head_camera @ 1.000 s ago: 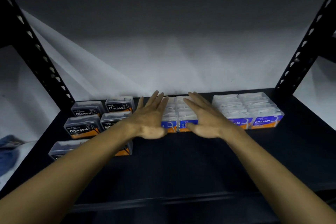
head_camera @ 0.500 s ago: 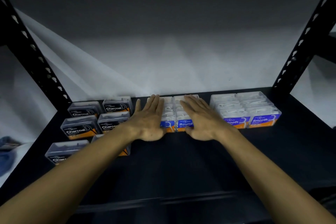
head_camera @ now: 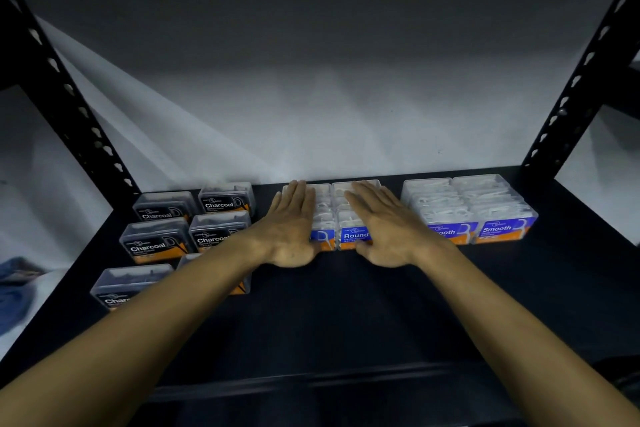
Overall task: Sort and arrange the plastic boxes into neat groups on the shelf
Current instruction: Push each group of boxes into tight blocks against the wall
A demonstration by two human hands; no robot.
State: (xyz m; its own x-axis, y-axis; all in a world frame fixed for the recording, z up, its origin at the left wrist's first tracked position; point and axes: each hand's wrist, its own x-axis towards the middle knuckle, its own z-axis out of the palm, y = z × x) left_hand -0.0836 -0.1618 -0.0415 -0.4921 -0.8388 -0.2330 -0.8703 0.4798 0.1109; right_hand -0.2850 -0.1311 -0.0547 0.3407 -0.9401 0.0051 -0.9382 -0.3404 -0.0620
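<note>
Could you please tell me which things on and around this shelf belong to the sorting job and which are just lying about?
Job:
Charcoal boxes
Round boxes, under the left hand and right hand
Smooth boxes
shelf

Lying about:
blue cloth, off to the left

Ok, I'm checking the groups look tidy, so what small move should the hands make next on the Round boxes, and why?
Probably lift both hands away. The left hand and right hand lie flat on the Round boxes, which already sit side by side, fronts level, between the Charcoal boxes and the Smooth boxes. The front Charcoal boxes, partly hidden by the left arm, seem to need checking next.
</note>
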